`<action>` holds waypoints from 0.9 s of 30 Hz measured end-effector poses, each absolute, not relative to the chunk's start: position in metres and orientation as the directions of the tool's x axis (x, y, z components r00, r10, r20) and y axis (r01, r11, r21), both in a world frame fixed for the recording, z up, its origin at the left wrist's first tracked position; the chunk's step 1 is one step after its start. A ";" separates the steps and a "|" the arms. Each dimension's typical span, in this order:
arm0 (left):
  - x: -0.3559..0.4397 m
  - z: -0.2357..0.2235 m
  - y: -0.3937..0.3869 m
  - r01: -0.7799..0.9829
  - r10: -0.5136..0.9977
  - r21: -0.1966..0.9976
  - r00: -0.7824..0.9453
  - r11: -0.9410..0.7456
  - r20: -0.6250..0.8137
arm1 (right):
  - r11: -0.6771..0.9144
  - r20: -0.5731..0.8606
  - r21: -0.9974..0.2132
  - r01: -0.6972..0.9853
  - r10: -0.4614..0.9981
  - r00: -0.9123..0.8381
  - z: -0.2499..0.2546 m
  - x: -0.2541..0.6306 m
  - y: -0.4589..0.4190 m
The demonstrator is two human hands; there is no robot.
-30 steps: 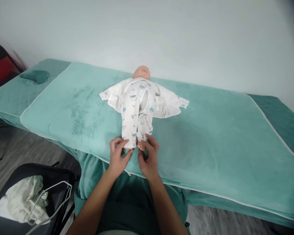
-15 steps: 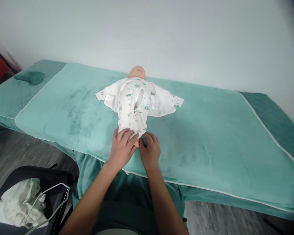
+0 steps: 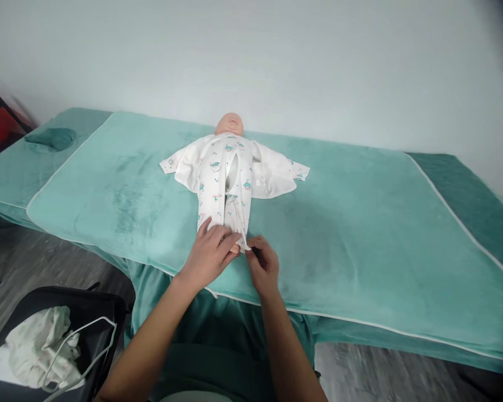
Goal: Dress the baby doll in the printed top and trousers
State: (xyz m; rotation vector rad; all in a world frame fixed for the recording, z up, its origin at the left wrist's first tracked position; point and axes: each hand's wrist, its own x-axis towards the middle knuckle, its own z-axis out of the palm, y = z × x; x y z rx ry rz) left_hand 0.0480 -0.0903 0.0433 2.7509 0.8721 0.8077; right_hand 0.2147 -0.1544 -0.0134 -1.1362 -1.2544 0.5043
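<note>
A baby doll (image 3: pixel 229 124) lies on its back, head toward the wall. It is dressed in a white printed romper (image 3: pixel 213 178), which has a gap down the front showing a grey-white patch. White sleeves (image 3: pixel 276 170) spread out on both sides. My left hand (image 3: pixel 210 251) is closed over the doll's lower leg, its fingertips by a bit of foot (image 3: pixel 235 248). Between thumb and fingers, my right hand (image 3: pixel 263 262) pinches the hem of the romper leg on the right side and draws it to a point. The doll's other foot is hidden.
A green plush cover (image 3: pixel 343 234) lies over the massage bed, which has a face hole (image 3: pixel 50 138) at its left end. On a black chair (image 3: pixel 104 301) at lower left are a crumpled printed cloth (image 3: pixel 46 346) and a white hanger-like loop (image 3: pixel 109 346). A wall stands behind.
My right hand has moved slightly right and down, pulling the romper hem outward into a point. My left hand stays on the leg. The view has shifted a little.
</note>
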 end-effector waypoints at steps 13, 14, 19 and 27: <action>0.036 0.038 -0.094 0.336 0.630 0.567 0.621 -0.752 0.467 | 0.420 0.522 -0.814 0.401 0.832 0.189 -0.003 0.217 -0.152; 0.037 0.037 -0.095 0.338 0.629 0.557 0.606 -0.758 0.488 | 0.424 0.524 -0.811 0.404 0.833 0.178 -0.002 0.217 -0.152; 0.049 0.035 -0.096 0.356 0.631 0.532 0.555 -0.769 0.542 | 0.435 0.518 -0.819 0.375 0.841 0.154 0.001 0.221 -0.153; 0.049 0.033 -0.094 0.339 0.726 0.675 0.529 -0.655 0.439 | 0.446 0.525 -0.812 0.376 0.839 0.140 0.000 0.221 -0.152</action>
